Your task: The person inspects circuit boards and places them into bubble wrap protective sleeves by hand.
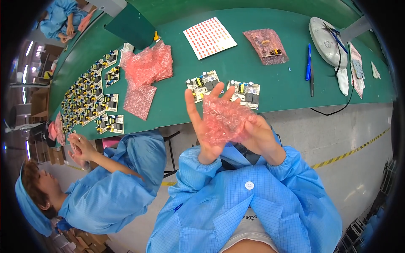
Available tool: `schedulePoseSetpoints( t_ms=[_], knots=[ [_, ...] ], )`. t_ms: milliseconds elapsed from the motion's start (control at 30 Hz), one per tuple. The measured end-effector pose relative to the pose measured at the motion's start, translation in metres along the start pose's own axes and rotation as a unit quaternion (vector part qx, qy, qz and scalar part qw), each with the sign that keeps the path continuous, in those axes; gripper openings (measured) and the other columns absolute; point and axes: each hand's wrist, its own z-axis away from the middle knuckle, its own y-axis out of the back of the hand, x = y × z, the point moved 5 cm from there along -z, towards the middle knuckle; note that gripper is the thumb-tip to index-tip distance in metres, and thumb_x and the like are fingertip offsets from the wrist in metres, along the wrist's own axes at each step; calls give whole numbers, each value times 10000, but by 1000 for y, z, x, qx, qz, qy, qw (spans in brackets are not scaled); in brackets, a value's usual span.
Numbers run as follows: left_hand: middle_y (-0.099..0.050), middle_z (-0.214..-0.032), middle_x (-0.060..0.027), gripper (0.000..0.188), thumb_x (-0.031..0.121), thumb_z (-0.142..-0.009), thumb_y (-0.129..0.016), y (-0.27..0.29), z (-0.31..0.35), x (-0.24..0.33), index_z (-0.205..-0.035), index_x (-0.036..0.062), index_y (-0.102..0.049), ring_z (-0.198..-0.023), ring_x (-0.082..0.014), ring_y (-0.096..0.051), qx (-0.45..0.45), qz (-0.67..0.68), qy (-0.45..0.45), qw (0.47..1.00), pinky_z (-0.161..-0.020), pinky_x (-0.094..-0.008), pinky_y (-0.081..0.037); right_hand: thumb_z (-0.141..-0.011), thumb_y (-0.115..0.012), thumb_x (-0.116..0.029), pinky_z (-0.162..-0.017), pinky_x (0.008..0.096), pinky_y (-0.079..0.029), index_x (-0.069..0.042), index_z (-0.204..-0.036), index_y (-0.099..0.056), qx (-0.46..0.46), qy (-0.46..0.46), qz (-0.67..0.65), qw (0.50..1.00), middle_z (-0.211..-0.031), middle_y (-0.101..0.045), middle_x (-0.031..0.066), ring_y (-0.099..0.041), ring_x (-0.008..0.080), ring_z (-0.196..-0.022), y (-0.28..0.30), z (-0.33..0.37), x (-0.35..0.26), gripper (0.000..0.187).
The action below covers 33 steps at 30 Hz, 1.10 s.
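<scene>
My right hand (262, 137) pinches a pink bubble-wrap bag (225, 116) between thumb and fingers, in front of my body at the table's near edge. Behind the bag is my left hand (201, 126), its fingers spread and stretched out, with the bag lying against the palm. I cannot tell whether anything is inside this bag. Just beyond my fingertips, two circuit boards lie on the green table: one board (205, 83) partly covered by my left fingers, the other board (249, 93) to its right.
Several circuit boards (86, 95) crowd the table's left side, beside stacked pink bubble-wrap bags (149, 65). Farther off are a sticker sheet (210, 37) and a bagged board (266, 46). A blue pen (309, 62) and pliers (336, 38) are right. A co-worker (105, 185) sits left.
</scene>
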Motion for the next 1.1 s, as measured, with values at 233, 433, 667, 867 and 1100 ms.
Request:
schedulePoseSetpoints(
  t_ms=[233, 433, 667, 867, 1100],
  knots=[
    [-386, -1311, -181, 1224, 437, -684, -823, 6, 2, -2, -1499, 194, 57, -1170, -316, -481, 29, -55, 18, 998, -1012, -492, -428, -897, -621, -319, -1022, 408, -397, 37, -1298, -496, -55, 40, 96, 993, -1321, -521, 160, -509, 284, -1220, -5, 3, -11, 551],
    [-410, -1279, -168, 1220, 481, -666, -820, 1, 7, -11, -1506, 174, 10, -1114, -283, -503, 51, -8, 36, 998, -977, -465, -457, -796, -718, -302, -997, 424, -406, -16, -1240, -565, -101, 268, 573, 768, -1302, -532, 187, -523, 355, -1189, -25, 4, -20, 549],
    [-407, -1289, -172, 1250, 453, -631, -829, 3, 12, -22, -1510, 132, 1, -1137, -289, -494, 59, 34, 63, 996, -983, -440, -452, -720, -763, -342, -1014, 453, -374, -67, -1234, -577, -79, 272, 625, 728, -1370, -454, 213, -437, 394, -1260, -32, -3, -9, 612],
    [-398, -1296, -175, 1251, 448, -630, -830, -4, 11, -17, -1510, 129, 1, -1151, -293, -486, 57, 47, 78, 994, -996, -448, -448, -686, -777, -379, -1035, 483, -334, -105, -1203, -600, -73, 283, 653, 698, -1419, -378, 231, -332, 413, -1335, -39, 2, -12, 611],
    [-404, -1285, -153, 1163, 399, -679, -802, 5, 12, -14, -1511, 147, -31, -1136, -278, -484, 64, 46, 85, 993, -979, -461, -464, -678, -779, -363, -937, 467, -437, -111, -1094, -657, -108, 311, 697, 637, -1361, -441, 246, -405, 441, -1282, -49, 1, -21, 501]
  ],
)
